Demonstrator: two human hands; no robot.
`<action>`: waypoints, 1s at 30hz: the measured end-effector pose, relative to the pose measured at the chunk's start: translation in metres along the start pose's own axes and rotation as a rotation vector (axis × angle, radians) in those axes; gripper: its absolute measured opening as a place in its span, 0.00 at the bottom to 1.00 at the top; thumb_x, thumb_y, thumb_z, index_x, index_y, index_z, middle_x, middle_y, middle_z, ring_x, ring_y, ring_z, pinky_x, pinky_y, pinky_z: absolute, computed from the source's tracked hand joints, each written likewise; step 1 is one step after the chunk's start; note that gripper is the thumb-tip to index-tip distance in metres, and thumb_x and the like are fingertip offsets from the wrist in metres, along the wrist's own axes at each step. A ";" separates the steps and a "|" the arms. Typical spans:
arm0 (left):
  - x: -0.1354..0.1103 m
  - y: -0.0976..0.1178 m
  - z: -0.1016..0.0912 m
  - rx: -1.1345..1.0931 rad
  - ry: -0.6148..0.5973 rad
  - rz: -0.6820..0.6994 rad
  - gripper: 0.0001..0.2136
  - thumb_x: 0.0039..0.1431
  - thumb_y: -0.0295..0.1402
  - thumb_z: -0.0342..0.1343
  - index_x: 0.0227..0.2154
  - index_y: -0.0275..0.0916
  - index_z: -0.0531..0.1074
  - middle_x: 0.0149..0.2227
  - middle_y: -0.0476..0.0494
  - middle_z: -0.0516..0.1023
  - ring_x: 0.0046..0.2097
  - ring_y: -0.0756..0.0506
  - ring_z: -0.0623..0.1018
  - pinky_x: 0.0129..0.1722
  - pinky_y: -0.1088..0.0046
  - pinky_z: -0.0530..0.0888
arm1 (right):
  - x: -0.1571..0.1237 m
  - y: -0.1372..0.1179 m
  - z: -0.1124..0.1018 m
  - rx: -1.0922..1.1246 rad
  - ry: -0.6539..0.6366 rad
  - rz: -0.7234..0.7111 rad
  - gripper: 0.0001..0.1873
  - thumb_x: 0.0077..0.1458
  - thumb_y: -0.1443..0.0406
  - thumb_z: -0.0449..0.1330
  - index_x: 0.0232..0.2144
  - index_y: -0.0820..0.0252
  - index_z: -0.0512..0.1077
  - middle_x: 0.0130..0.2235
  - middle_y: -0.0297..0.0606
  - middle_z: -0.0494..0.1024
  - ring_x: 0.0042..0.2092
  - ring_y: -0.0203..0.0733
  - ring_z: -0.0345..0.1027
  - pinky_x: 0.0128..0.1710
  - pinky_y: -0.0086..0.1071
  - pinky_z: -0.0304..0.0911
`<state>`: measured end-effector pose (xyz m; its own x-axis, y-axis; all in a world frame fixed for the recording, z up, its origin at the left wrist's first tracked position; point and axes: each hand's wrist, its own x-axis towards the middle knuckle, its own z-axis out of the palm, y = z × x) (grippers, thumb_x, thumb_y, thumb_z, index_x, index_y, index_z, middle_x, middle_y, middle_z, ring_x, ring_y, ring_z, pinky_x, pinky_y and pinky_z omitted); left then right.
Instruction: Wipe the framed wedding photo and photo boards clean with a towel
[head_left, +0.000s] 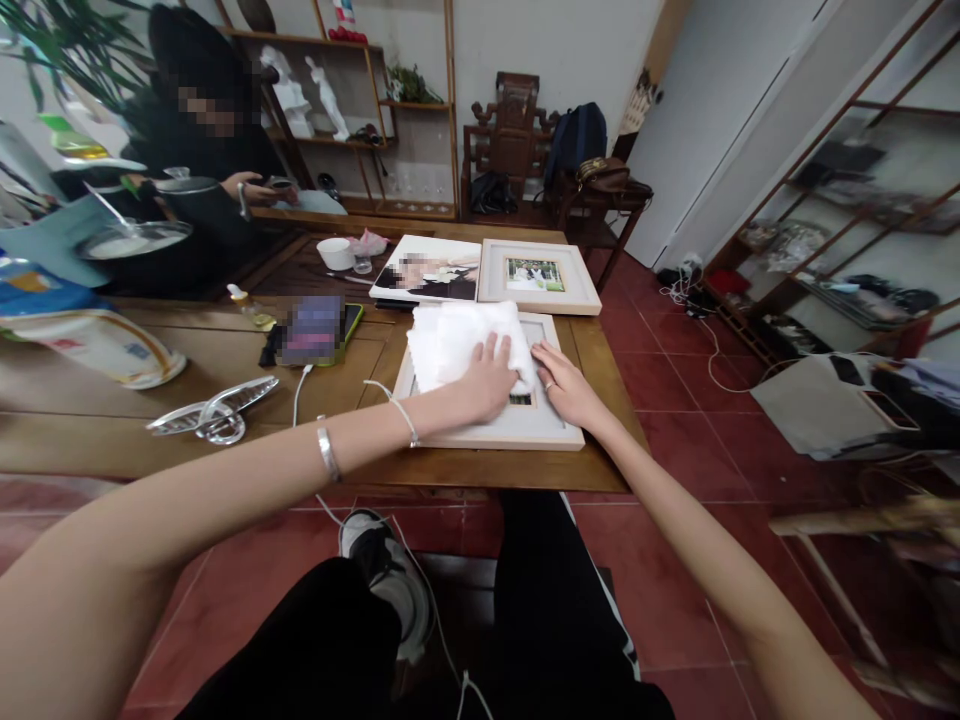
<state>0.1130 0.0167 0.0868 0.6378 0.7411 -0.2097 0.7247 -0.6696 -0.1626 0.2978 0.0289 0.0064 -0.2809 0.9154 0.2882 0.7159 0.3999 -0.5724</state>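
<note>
A folded white cloth (450, 340) is pressed onto a pale rectangular frame (517, 434) by the left hand (489, 384), fingers spread. The frame's right side is touched by the right hand (570, 394), fingers together.

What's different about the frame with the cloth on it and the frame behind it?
The near frame has a white cloth covering much of it; the far frame is uncovered, so its picture shows.
The near frame has the left hand on its cloth and the right hand at its right side; no hand touches the far frame.
Both lie flat and look pale-edged.
</note>
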 end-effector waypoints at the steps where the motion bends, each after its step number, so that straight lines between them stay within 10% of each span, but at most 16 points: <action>1: -0.011 0.011 -0.006 -0.009 -0.042 0.013 0.22 0.60 0.21 0.47 0.57 0.27 0.66 0.68 0.19 0.45 0.67 0.24 0.47 0.62 0.47 0.56 | 0.000 0.000 0.000 0.002 -0.001 0.004 0.26 0.62 0.64 0.45 0.59 0.64 0.65 0.63 0.48 0.64 0.67 0.48 0.49 0.67 0.49 0.46; 7: -0.049 0.039 -0.021 -0.098 -0.156 0.074 0.21 0.60 0.23 0.47 0.56 0.28 0.67 0.67 0.21 0.50 0.67 0.25 0.52 0.61 0.51 0.60 | 0.001 0.002 0.002 0.032 0.023 0.010 0.25 0.62 0.62 0.46 0.59 0.60 0.66 0.63 0.44 0.65 0.67 0.48 0.50 0.67 0.50 0.45; 19: 0.056 -0.016 0.002 -0.123 0.074 -0.142 0.22 0.60 0.25 0.54 0.57 0.29 0.66 0.69 0.22 0.42 0.69 0.27 0.43 0.65 0.50 0.50 | 0.000 -0.005 -0.002 0.100 0.041 0.018 0.33 0.64 0.48 0.40 0.66 0.54 0.52 0.67 0.39 0.57 0.68 0.50 0.48 0.67 0.51 0.46; 30: 0.024 0.000 -0.007 -0.104 -0.015 0.122 0.26 0.58 0.18 0.45 0.60 0.34 0.64 0.70 0.32 0.43 0.69 0.30 0.46 0.62 0.44 0.57 | -0.002 -0.009 -0.002 0.176 0.071 0.025 0.36 0.63 0.44 0.40 0.66 0.52 0.53 0.68 0.37 0.55 0.69 0.46 0.43 0.69 0.47 0.40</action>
<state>0.1301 0.0354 0.0881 0.7192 0.6535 -0.2359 0.6659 -0.7452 -0.0345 0.2929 0.0236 0.0125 -0.2141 0.9220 0.3228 0.5976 0.3850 -0.7033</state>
